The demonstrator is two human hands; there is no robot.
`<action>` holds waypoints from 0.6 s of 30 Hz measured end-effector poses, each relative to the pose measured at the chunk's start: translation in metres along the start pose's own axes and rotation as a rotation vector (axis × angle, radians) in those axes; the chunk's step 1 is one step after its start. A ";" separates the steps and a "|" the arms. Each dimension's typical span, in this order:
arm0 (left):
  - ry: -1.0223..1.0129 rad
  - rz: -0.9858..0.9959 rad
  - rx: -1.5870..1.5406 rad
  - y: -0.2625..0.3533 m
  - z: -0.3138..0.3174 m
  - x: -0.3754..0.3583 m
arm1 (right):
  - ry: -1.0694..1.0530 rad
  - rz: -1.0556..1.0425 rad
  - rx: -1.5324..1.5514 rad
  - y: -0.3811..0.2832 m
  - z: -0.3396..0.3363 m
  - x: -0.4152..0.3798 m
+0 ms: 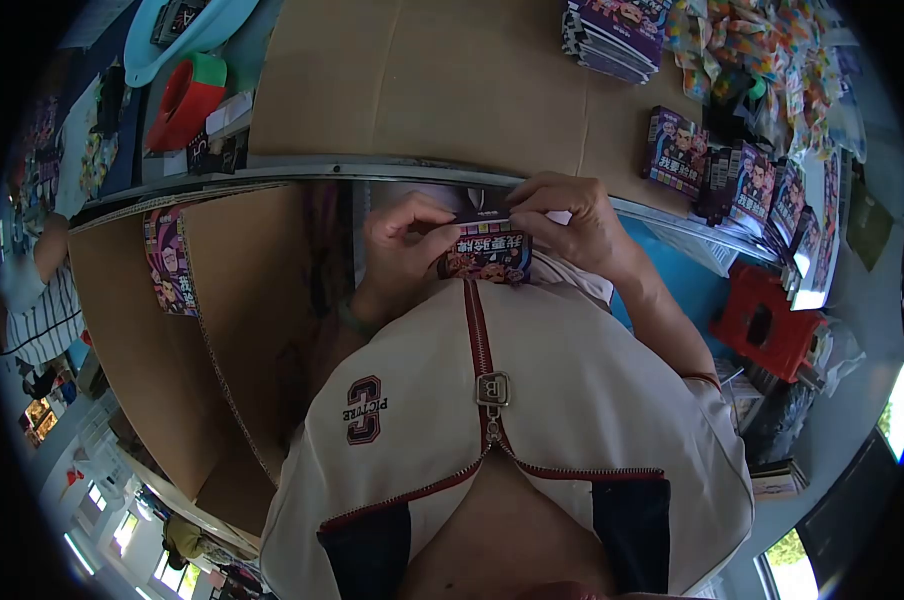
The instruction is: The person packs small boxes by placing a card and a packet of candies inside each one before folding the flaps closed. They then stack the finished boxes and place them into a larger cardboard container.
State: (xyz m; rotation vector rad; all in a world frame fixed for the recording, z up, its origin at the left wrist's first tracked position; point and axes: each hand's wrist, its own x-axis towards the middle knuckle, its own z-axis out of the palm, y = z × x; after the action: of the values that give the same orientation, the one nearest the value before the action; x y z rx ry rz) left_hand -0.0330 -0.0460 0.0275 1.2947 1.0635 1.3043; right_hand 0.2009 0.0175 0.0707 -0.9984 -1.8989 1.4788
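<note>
In front of my chest I hold a small printed card box (492,257) in dark purple and red, with large characters across its face. Its black top flap (484,204) sticks up along the upper edge. My left hand (404,240) pinches the box's left corner between thumb and fingers. At the opposite corner, my right hand (569,222) grips the flap and upper edge, fingers bent. Whatever is inside the box does not show.
A large open carton (137,330) stands at my left, a printed box on its inner wall. On the cardboard-covered table (422,80) lie a stack of flat printed packaging (617,35), printed boxes (675,152) and colourful small packets (772,50). A red-and-green tape dispenser (184,105) sits left.
</note>
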 end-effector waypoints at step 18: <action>-0.010 -0.501 -0.281 0.008 0.014 0.017 | 0.159 0.093 0.117 0.012 0.012 -0.002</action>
State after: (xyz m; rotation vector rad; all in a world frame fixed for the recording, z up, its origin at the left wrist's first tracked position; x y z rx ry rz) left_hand -0.0189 -0.0312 0.0382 0.7588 1.0667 1.0164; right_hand 0.1957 0.0105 0.0560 -1.1281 -1.6556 1.4964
